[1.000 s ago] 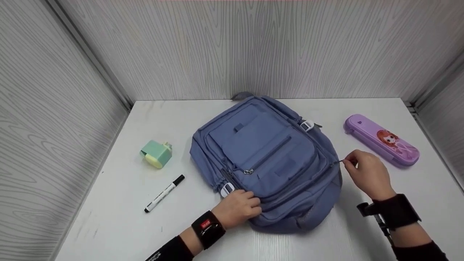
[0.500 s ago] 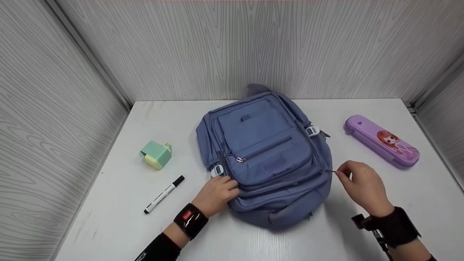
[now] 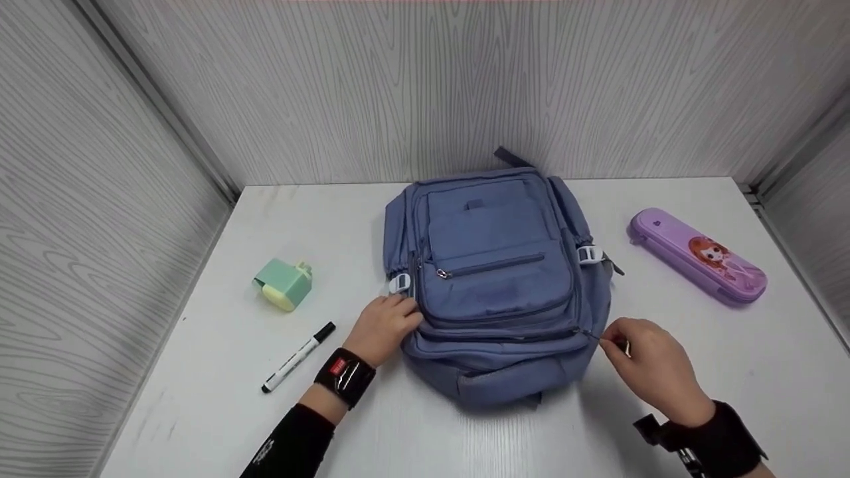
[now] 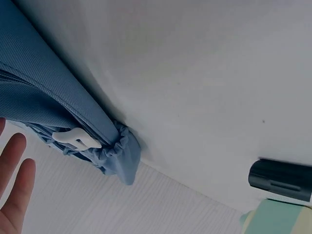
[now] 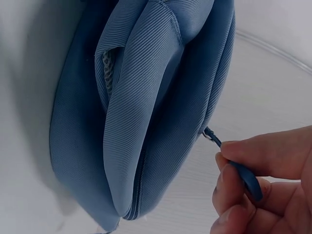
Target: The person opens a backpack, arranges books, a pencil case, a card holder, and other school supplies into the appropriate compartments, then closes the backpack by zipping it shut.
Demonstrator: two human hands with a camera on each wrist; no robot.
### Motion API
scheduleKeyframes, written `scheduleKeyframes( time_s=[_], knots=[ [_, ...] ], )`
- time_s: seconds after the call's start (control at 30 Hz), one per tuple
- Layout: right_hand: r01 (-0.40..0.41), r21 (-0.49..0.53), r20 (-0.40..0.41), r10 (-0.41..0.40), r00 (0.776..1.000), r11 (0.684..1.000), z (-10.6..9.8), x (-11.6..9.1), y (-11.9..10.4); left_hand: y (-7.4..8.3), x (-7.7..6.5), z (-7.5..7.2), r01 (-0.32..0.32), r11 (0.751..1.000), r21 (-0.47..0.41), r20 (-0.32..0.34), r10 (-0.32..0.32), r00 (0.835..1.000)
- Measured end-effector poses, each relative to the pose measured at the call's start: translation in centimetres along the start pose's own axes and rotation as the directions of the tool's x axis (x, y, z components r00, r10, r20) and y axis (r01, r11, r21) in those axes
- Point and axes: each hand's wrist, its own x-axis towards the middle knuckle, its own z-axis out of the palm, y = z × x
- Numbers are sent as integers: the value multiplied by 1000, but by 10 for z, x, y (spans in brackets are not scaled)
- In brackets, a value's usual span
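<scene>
A blue backpack [image 3: 498, 279] lies front side up in the middle of the table in the head view. At its left side, below a white buckle [image 3: 400, 283], my left hand [image 3: 384, 328] grips the edge; the thumb is hidden. Two of its outer fingers [image 4: 22, 187] stand fairly straight in the left wrist view. My right hand [image 3: 654, 365] pinches a blue zipper pull [image 5: 247, 180] between thumb and forefinger at the bag's lower right. The pull's cord is stretched taut from the zipper.
A purple pencil case [image 3: 697, 255] lies to the right. On the left are a green and yellow carton-shaped object [image 3: 284, 284] and a white marker [image 3: 297, 357] with black ends. Wood-patterned panels [image 3: 438, 93] enclose the back and sides.
The backpack has turned counterclockwise and now lies nearly straight. My left hand has shifted left and up along its side; my right hand has moved left and down, keeping the zipper pull.
</scene>
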Motion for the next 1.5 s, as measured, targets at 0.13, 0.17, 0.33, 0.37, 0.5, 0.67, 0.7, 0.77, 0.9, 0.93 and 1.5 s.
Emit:
scheduleKeyframes(
  time_s=[0.13,0.17,0.33,0.37,0.5,0.67,0.7,0.77,0.9,0.93,1.5],
  knots=[
    [-7,-4,33,7,999,1000,1,-4,-6,-8,7,5,44,999,26,21,-44,999],
    [-8,-5,41,9,999,1000,2,-5,-7,-10,9,6,53,998,31,23,-53,998],
    [1,4,47,-1,999,1000,6,-7,-13,-16,18,9,114,993,31,45,-115,992],
    [5,9,42,-5,999,1000,7,-7,-14,-16,20,9,129,991,26,59,-130,990],
    [22,27,10,-22,1000,999,10,-6,-14,-9,30,1,206,979,-1,160,-203,966],
    [9,64,-10,-9,1000,998,12,-4,-13,12,51,-18,302,953,-2,262,-291,920],
    [6,70,-10,-5,1000,998,12,-4,-13,19,55,-23,307,952,-11,264,-293,919],
    [-1,79,-10,2,1000,997,13,-4,-13,37,63,-32,297,953,-53,255,-275,927],
    [3,95,-22,-1,1000,995,14,-4,-16,82,72,-45,189,965,-179,161,-161,974],
    [6,97,-26,-3,1000,995,15,-3,-17,93,73,-46,158,968,-194,144,-131,981],
    [35,110,-40,-31,999,993,22,-4,-22,158,100,-34,138,977,165,180,-167,969]
  ],
)
